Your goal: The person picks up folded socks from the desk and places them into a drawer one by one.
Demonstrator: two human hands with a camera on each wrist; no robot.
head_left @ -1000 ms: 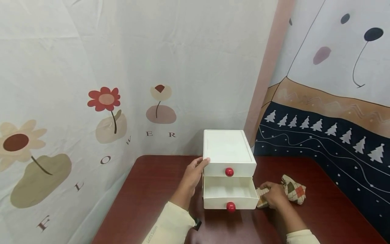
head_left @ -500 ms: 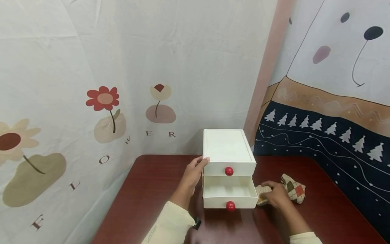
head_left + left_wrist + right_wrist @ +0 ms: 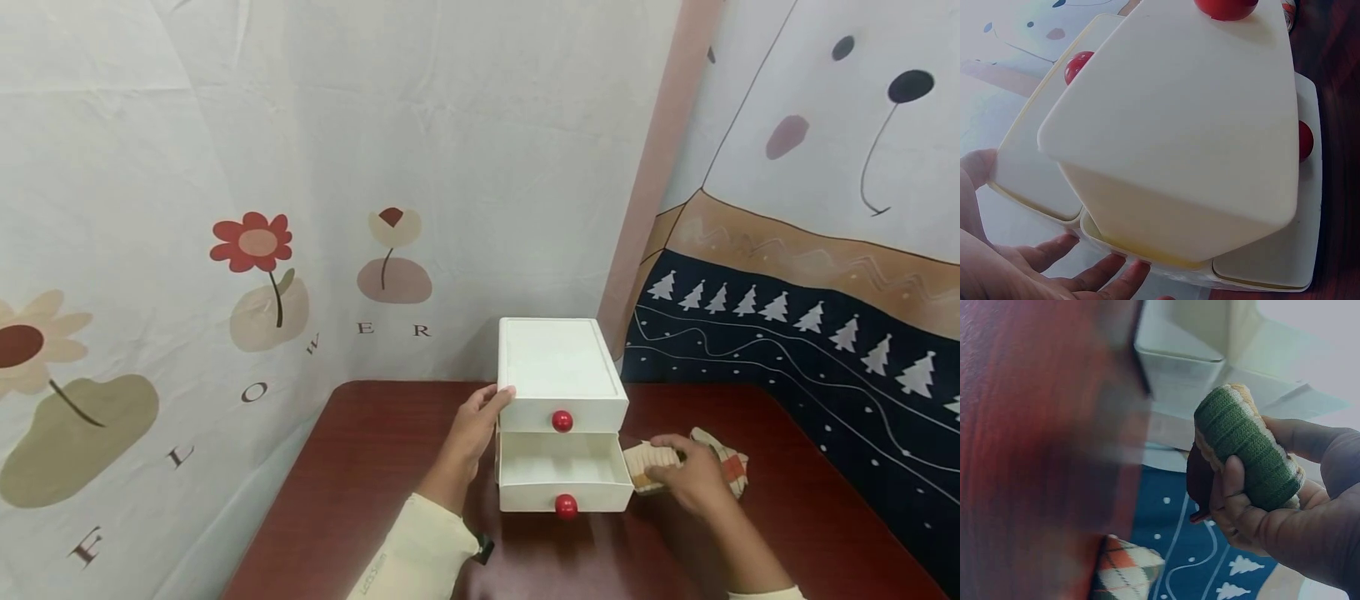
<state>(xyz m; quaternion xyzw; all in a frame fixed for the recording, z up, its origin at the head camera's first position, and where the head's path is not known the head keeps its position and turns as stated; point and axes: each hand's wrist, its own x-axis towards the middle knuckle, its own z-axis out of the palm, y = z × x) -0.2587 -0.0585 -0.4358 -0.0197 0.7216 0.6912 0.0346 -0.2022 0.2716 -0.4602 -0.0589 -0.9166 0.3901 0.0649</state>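
A white drawer cabinet [image 3: 558, 358] with round red knobs stands on the table, its middle drawer [image 3: 564, 462] pulled out with a bare inside. My left hand [image 3: 474, 429] rests against the cabinet's left side, thumb at the top front corner and fingertips spread along the side wall [image 3: 1088, 269]. Right of the drawer, my right hand [image 3: 693, 475] holds a rolled-up ribbed knit sock [image 3: 1244, 450], green with cream and orange edges. Something dark maroon [image 3: 1199, 478] shows behind it. Beyond that hand lies a checked bundle [image 3: 1127, 572] in cream, orange and green, partly hidden in the head view.
The dark red table [image 3: 390, 467] carries the cabinet. A printed flower curtain [image 3: 465, 183] hangs behind it, and a dark blue cloth with white trees [image 3: 787, 350] borders the right side. The pulled-out drawer sticks forward above the bottom drawer's knob [image 3: 1305, 140].
The right hand has shifted slightly right and away from the drawer, now covering more of the checked bundle. The left hand and the cabinet stay where they were.
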